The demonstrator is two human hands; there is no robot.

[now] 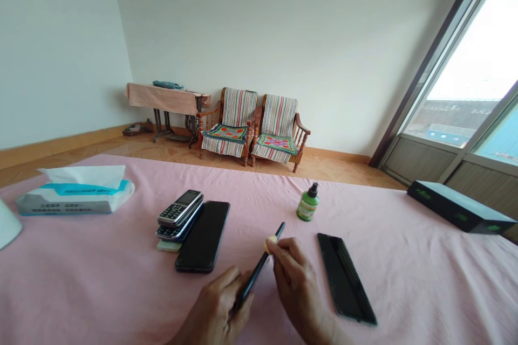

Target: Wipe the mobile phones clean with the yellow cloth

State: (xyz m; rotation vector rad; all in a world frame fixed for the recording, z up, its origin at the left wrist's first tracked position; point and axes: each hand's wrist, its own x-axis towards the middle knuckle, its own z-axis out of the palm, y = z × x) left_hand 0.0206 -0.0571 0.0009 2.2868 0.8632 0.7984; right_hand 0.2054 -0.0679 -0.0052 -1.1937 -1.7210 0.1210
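My left hand (220,304) is closed around the lower end of a dark smartphone (259,268), which is tilted up and seen edge-on. Pinched in the fingers of my right hand (297,275) is a small pale-yellow sponge (270,245), pressed against the phone near its upper end. Its far side is hidden by the fingers. To the right lies a black tablet-like phone (348,280), flat on the pink cloth (133,302). Left of my hands rests another black smartphone (204,237), beside stacked keypad phones (180,208).
A green spray bottle (307,205) with a black top stands beyond my right hand. A tissue pack (76,197) lies at the left, a black box (457,210) at the far right. Two wooden chairs (277,129) and a cloth-covered sewing table (165,98) stand by the wall.
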